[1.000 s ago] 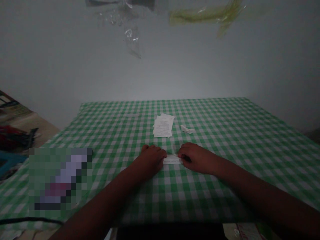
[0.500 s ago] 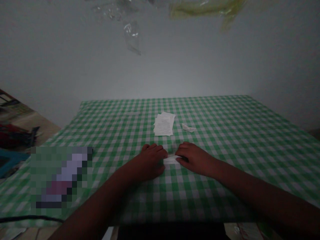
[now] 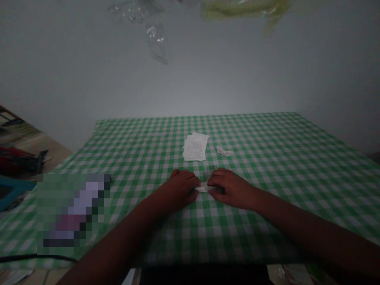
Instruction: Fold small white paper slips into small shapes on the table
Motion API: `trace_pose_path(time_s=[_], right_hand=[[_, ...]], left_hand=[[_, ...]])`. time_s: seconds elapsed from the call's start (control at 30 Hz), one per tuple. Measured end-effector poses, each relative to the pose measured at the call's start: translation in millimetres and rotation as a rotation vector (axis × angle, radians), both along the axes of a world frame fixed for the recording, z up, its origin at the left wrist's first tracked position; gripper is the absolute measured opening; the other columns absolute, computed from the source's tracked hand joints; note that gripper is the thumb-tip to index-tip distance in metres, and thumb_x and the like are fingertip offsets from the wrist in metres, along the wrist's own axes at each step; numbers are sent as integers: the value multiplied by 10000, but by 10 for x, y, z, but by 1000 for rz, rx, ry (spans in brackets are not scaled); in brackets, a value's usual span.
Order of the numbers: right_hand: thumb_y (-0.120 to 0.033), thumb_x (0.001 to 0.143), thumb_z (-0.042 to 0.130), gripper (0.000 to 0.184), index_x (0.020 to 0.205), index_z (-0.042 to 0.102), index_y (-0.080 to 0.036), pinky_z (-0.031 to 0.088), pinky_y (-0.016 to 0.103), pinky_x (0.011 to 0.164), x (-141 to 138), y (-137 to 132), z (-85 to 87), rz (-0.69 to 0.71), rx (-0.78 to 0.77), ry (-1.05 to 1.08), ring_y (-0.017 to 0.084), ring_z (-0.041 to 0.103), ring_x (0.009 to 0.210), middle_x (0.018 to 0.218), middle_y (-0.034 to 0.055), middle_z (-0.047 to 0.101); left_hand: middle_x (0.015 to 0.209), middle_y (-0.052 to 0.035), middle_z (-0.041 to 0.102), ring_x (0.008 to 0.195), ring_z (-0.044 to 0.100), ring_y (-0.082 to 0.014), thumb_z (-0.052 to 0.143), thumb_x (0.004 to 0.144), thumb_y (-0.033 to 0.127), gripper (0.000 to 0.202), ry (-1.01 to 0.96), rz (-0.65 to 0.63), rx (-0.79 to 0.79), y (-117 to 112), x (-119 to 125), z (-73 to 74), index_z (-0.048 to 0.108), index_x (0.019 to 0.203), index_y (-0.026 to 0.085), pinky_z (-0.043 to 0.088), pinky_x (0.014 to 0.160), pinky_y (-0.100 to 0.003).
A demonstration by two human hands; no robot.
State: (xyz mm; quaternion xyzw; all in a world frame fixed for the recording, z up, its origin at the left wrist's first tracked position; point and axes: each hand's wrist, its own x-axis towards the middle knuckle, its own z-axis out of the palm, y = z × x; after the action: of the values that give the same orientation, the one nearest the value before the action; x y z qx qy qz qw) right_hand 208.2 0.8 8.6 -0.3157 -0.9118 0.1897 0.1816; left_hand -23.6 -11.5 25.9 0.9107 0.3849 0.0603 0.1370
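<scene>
Set a dial on the narrow white paper strip (image 3: 203, 189), 12 toward the wall (image 3: 237, 75). Found the paper strip at the front half of the green-and-white checked table (image 3: 267, 142), bridging the short gap between both hands. Saw the left hand (image 3: 182, 188) at 9 o'clock, grip narrow, holding one end between thumb and curled fingers. Saw the right hand (image 3: 228, 187) at 3, grip narrow too, holding the opposite end, thumb on the near side, fingers on the far side. Could not make out the covered ends. Noted a stack of printed white sheets (image 3: 194, 148) at 12, edges fanned out, apart from both hands. Logged a small creased white scrap (image 3: 225, 152) at 1, near the stack but apart from it. Spotted a pixelated, slanted, long item (image 3: 84, 198) between 8 and 9; could not identify it. Traced a black cable (image 3: 38, 256) at 8, running in from the left edge toward the left forearm (image 3: 124, 229). Saw clear plastic (image 3: 157, 41) on the wall between 11 and 12, yellow tape (image 3: 237, 11) between 12 and 1.
</scene>
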Motion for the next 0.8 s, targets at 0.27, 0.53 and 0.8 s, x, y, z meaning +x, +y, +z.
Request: trace_pose_path(time_s=[0.27, 0.53, 0.8], right_hand=[[-284, 902, 585, 123, 946, 627, -176, 449, 359, 821, 10, -13, 8, -22, 27, -29, 205, 566, 872, 893, 62, 634], [-195, 909, 541, 163, 1058, 607, -196, 445, 348, 804, 24, -7, -3, -54, -10, 34, 193, 570, 855, 883, 41, 645], [-224, 932, 536, 137, 862, 644, -179, 445, 348, 805, 9, 35, -49, -1, 11, 17, 187, 560, 837, 827, 43, 609]], left_hand=[[1002, -38, 631, 956, 559, -200, 460, 950, 202, 153, -5, 6, -8, 28, -2, 4, 600, 1011, 200, 350, 913, -377], [1038, -23, 653, 1019, 564, -197, 473, 929, 161, 177, -53, 43, -47, 52, -17, -21, 597, 1045, 212, 354, 947, -374], [1078, -14, 648, 1049, 557, -194, 484, 933, 157, 215, -66, 42, -86, 49, -24, 8, 622, 1080, 232, 368, 943, -370]])
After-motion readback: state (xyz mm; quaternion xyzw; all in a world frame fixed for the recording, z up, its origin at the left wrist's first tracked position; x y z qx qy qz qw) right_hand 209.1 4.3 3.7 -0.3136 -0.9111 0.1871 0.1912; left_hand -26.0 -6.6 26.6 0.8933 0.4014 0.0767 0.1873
